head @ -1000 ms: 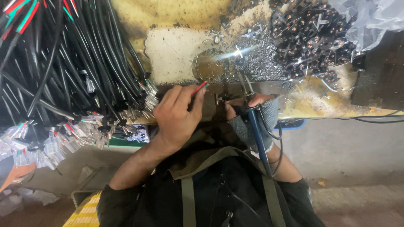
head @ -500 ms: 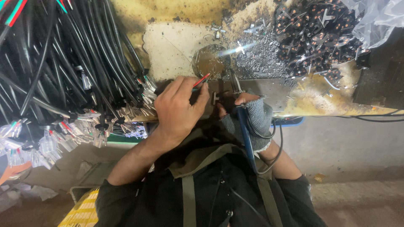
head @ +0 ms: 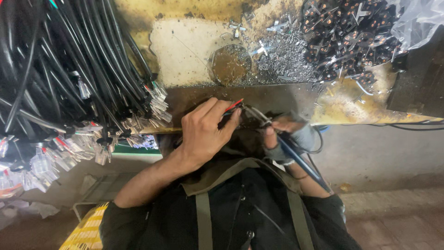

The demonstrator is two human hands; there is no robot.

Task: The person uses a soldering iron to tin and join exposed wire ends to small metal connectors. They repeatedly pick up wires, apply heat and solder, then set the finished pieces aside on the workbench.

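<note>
My left hand pinches a thin cable end with a red wire tip at the front edge of the stained workbench. My right hand, in a grey fingerless glove, grips a blue-handled soldering iron; its metal tip meets the wire end just right of my left fingers. The iron's cord loops behind my right wrist.
A thick bundle of black cables with clear plastic connectors hangs over the bench's left side. A pile of small black plug parts lies at the back right beside a clear plastic bag. Solder scraps litter the middle.
Both hands have dropped slightly below the bench edge in view. The iron's tip now lies flatter against the wire end, and the handle angles further down to the right.
</note>
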